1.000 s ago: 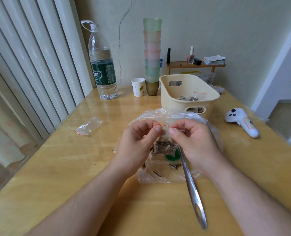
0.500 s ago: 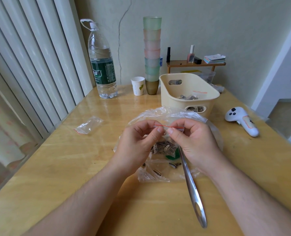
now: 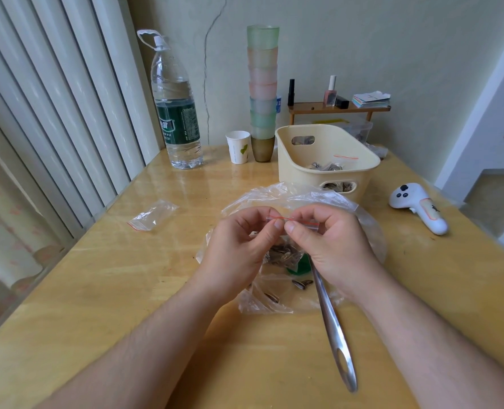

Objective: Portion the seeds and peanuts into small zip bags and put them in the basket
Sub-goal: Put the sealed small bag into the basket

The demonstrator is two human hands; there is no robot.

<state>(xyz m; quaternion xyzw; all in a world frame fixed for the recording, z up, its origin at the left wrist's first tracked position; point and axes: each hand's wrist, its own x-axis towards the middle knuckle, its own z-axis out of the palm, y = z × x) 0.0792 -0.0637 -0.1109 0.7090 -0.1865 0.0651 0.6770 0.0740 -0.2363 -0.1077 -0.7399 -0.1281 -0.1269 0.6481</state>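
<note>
Nearest you, a long steel spoon (image 3: 331, 323) lies on the desk (image 3: 103, 290), its smooth handle pointing back toward you and its bowl end hidden under your right hand (image 3: 330, 246), parked within reach for the next scoop, I'd judge. Your left hand (image 3: 239, 249) and right hand meet above it, each with thumb and forefinger pinched on the red-striped top edge of a small zip bag (image 3: 286, 252); that close grip suits pressing the seal shut along its length. The bag hangs between your hands, thin and clear, its bottom bulging with striped seeds. Beneath it a big crinkled plastic bag (image 3: 274, 196) is spread flat, and a few loose seeds (image 3: 302, 283) lie on it. Left of it, an empty zip bag (image 3: 153, 215) lies flat, apart from the rest. Just beyond the plastic, the cream basket (image 3: 303, 172) stands open, smooth-walled with slotted handles, with filled bags already inside. At the wall, a tall water bottle (image 3: 175, 113) and stacked frosted cups (image 3: 262, 84) stand well clear.
</note>
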